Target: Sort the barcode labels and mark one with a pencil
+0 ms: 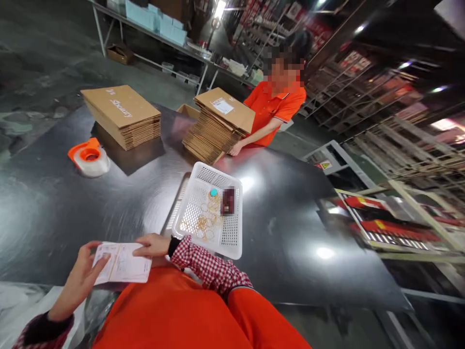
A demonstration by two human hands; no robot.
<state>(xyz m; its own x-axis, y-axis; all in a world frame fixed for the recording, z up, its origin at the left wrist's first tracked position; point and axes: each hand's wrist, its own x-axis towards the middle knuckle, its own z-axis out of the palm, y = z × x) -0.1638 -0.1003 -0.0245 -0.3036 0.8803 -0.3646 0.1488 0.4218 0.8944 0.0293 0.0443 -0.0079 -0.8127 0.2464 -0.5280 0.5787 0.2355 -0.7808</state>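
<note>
Just off the near left corner of the white basket (pixel 229 235), we grasped a packet of white papers (pixel 131 269): our left hand (pixel 87 265) gripped one end, thumb on top, and our right hand (pixel 154 245) the other, probably to keep the sheets flat and aligned. A thin tan strip, perhaps a rubber band, crossed them. The basket's raised walls presumably kept its loose rubber bands (pixel 203 225) from scattering. Beyond the basket, a co-worker's hand (pixel 236 148) touched a ridged stack of folded cardboard (pixel 214 135), seemingly steadying it. The basket was perforated plastic with rounded corners; the dark tabletop (pixel 283 247) around it looked smooth, scuffed and glossy.
</note>
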